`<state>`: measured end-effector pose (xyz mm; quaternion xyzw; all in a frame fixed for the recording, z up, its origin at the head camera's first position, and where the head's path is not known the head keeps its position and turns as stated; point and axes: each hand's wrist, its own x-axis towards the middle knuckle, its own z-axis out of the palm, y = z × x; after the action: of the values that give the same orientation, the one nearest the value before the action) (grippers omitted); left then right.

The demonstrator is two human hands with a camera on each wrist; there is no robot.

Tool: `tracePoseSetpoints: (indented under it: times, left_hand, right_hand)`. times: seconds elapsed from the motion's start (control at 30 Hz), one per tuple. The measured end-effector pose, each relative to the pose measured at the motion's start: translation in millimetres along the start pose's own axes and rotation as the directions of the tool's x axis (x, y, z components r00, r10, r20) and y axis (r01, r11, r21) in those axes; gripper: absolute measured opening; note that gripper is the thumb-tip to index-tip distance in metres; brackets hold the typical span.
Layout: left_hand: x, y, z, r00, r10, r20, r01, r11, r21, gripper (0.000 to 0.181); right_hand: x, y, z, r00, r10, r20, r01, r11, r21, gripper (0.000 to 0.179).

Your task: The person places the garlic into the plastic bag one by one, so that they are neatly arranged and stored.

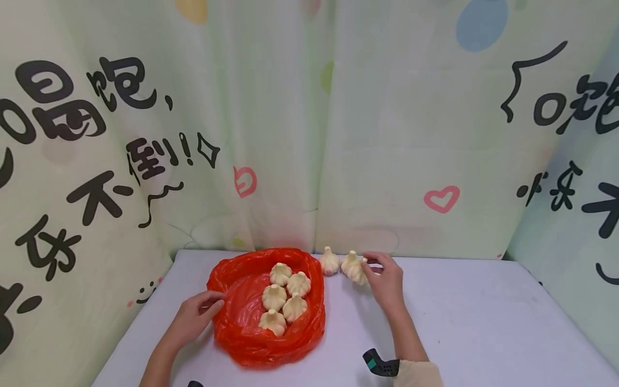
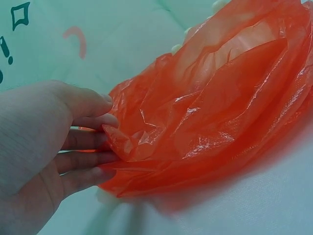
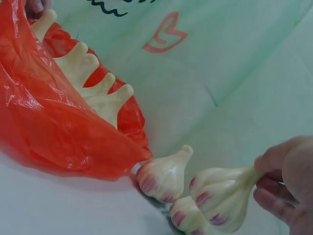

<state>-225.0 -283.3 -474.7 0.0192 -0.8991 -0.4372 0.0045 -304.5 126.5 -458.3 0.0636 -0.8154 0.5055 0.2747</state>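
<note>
A red plastic bag (image 1: pixel 237 352) lies spread like a bowl, with several pale garlic bulbs (image 1: pixel 274 297) in its right half. My left hand (image 1: pixel 195 318) is at the bag's left side; in the left wrist view its loosely bent fingers (image 2: pixel 85 157) touch the plastic, the thumb lying above them. My right hand (image 3: pixel 293 183) pinches a garlic bulb (image 3: pixel 222 198) by its stem, the purple-streaked base pointing down and left. Two more bulbs are beside it: one garlic bulb (image 3: pixel 164 176) next to the bag, another (image 3: pixel 185 215) partly hidden behind the held one.
The white table (image 1: pixel 464 322) extends to the right of the bag. A pale printed curtain (image 1: pixel 377 134) with dark lettering rises behind the table's back edge. A black wrist device (image 1: pixel 379 365) sits by the right sleeve (image 1: pixel 418 373).
</note>
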Motion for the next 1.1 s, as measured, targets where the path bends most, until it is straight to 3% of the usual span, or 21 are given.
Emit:
tracePoseSetpoints:
  times: [0.17, 0.67, 1.1]
  left_hand:
    - [0.8, 0.4, 0.5, 1.0, 0.004, -0.002, -0.004, 1.0, 0.004, 0.027]
    - [-4.0, -0.3, -1.1, 1.0, -0.019, 0.015, 0.019, 1.0, 0.004, 0.028]
    - [-1.1, -2.5, 0.5, 1.0, 0.0, 0.009, 0.0, 1.0, 0.009, 0.028]
  right_hand:
    - [-2.7, -4.7, 3.2, 0.999, -0.036, 0.009, 0.036, 0.999, 0.004, 0.022]
    - [-11.9, -23.5, 13.1, 0.997, -0.04, 0.059, 0.037, 0.998, 0.046, 0.026]
    - [-9.3, -36.8, 15.4, 0.996, -0.019, 0.087, 0.011, 0.995, 0.097, 0.022]
